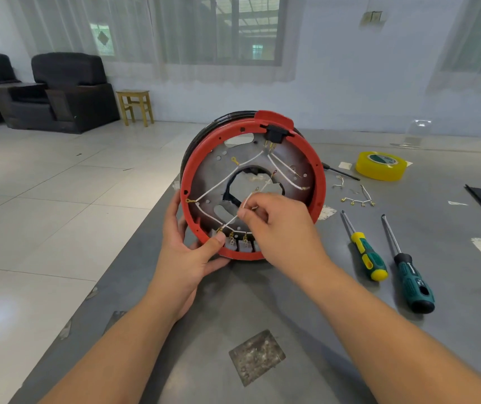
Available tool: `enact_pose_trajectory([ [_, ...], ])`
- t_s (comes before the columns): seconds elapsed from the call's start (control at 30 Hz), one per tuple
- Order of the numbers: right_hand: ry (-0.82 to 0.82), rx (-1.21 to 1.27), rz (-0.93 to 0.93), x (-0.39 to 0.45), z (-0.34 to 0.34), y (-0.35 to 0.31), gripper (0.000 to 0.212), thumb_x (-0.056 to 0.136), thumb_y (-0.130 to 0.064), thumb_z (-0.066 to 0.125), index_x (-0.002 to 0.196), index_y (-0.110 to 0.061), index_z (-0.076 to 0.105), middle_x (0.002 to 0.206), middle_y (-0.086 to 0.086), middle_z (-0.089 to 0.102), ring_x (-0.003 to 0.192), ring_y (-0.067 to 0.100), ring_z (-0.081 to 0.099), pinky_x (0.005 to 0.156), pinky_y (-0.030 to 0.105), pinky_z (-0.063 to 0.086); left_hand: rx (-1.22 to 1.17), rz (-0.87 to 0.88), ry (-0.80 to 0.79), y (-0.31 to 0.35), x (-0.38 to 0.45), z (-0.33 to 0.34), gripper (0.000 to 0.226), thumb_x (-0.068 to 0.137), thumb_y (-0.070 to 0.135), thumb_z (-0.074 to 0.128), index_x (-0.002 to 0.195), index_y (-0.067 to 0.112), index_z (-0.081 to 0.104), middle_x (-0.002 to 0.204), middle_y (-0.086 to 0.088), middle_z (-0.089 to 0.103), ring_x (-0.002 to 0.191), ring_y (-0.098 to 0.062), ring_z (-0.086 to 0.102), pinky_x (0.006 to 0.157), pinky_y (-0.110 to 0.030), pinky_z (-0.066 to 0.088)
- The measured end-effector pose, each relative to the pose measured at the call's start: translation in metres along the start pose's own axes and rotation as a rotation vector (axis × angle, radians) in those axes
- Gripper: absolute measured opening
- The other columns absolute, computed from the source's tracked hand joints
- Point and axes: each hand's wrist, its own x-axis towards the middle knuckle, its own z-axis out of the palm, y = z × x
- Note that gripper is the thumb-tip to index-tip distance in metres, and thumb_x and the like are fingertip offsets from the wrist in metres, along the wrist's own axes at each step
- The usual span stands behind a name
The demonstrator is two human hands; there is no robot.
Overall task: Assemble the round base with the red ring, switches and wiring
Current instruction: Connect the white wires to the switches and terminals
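While the round metal base (210, 182) stands tilted on edge at the near-left part of the grey tabletop (262, 301), the left hand (187, 252) grasps its lower rim, thumb pressed by the grey rocker switches (238, 244) seated along the bottom. The red plastic ring (319, 170) already encircles the base. The right hand (280, 220) pinches a thin white wire (233, 218) in front of the base's central opening.

Judged progress: ring and switches appear fitted and several wires run to terminals, yet some brass eyelet ends (235, 160) hang free, so wiring seems unfinished.

Right of the base lie a yellow-and-green-handled screwdriver (367, 255) and a teal-and-black-handled screwdriver (411, 275). Beyond them, a loose white wire harness with brass terminals (357, 199); farther right and back, a yellow tape roll (379, 166).

Left of the base, pale floor tiles (44, 185); behind it, a small yellow wooden stool (136, 106), black armchairs (70, 88), and curtained windows (219, 33).
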Motion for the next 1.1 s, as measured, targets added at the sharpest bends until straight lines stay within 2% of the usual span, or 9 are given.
enact_pose_trajectory([
  [0.1, -0.134, 0.110, 0.136, 0.003, 0.003, 0.002, 0.017, 0.094, -0.027, 0.068, 0.078, -0.021, 0.072, 0.048, -0.021, 0.050, 0.052, 0.002, 0.049, 0.050, 0.014, 0.032, 0.015, 0.001, 0.001, -0.001, -0.001, 0.002, 0.095, 0.089, -0.008, 0.077, 0.147, 0.059, 0.043, 0.145, 0.013, 0.057, 0.117, -0.015, 0.072, 0.080, -0.057, 0.064],
  [0.23, -0.197, 0.179, 0.222, 0.006, 0.000, 0.007, 0.019, 0.091, -0.023, 0.071, 0.072, -0.023, 0.074, 0.041, -0.015, 0.046, 0.043, 0.004, 0.044, 0.045, 0.011, 0.031, 0.032, -0.006, 0.034, 0.000, -0.001, 0.003, 0.095, 0.088, -0.008, 0.078, 0.147, 0.059, 0.044, 0.143, 0.006, 0.057, 0.112, -0.019, 0.075, 0.079, -0.056, 0.065],
  [0.33, -0.268, 0.162, 0.245, 0.009, -0.005, 0.009, 0.017, 0.090, -0.028, 0.073, 0.075, -0.023, 0.077, 0.044, -0.018, 0.052, 0.045, 0.000, 0.049, 0.045, 0.009, 0.033, 0.024, -0.009, 0.051, -0.001, 0.000, 0.004, 0.095, 0.087, -0.008, 0.079, 0.145, 0.059, 0.046, 0.141, 0.004, 0.057, 0.112, -0.020, 0.075, 0.078, -0.055, 0.065],
  [0.5, -0.254, 0.044, 0.211, 0.007, -0.002, 0.010, 0.022, 0.092, -0.026, 0.071, 0.071, -0.020, 0.074, 0.041, -0.018, 0.049, 0.045, 0.002, 0.047, 0.044, 0.011, 0.033, -0.004, -0.041, 0.086, -0.002, 0.001, 0.005, 0.096, 0.086, -0.007, 0.080, 0.142, 0.063, 0.047, 0.143, 0.003, 0.054, 0.111, -0.021, 0.075, 0.077, -0.056, 0.065],
  [0.77, -0.245, 0.061, 0.203, 0.003, 0.005, 0.008, 0.021, 0.096, -0.020, 0.066, 0.077, -0.020, 0.075, 0.046, -0.032, 0.051, 0.052, -0.011, 0.052, 0.051, 0.004, 0.036, -0.048, -0.064, 0.086, 0.001, 0.000, 0.008, 0.091, 0.089, -0.006, 0.078, 0.142, 0.061, 0.048, 0.142, 0.003, 0.056, 0.110, -0.028, 0.075, 0.077, -0.055, 0.065],
  [0.97, -0.272, 0.066, 0.213, 0.002, 0.005, 0.007, 0.026, 0.098, -0.019, 0.065, 0.072, -0.022, 0.069, 0.042, -0.028, 0.048, 0.045, -0.005, 0.050, 0.045, 0.007, 0.034, -0.052, -0.055, 0.080, 0.001, -0.001, 0.009, 0.091, 0.088, -0.007, 0.078, 0.142, 0.061, 0.049, 0.142, 0.004, 0.056, 0.109, -0.026, 0.076, 0.076, -0.055, 0.065],
  [1.1, -0.278, 0.064, 0.213, 0.003, 0.004, 0.005, 0.026, 0.099, -0.020, 0.064, 0.073, -0.023, 0.069, 0.043, -0.030, 0.049, 0.046, -0.007, 0.050, 0.046, 0.006, 0.035, -0.054, -0.061, 0.081, 0.002, -0.001, 0.010, 0.092, 0.088, -0.006, 0.078, 0.142, 0.061, 0.048, 0.142, 0.003, 0.055, 0.108, -0.026, 0.076, 0.076, -0.055, 0.065],
])
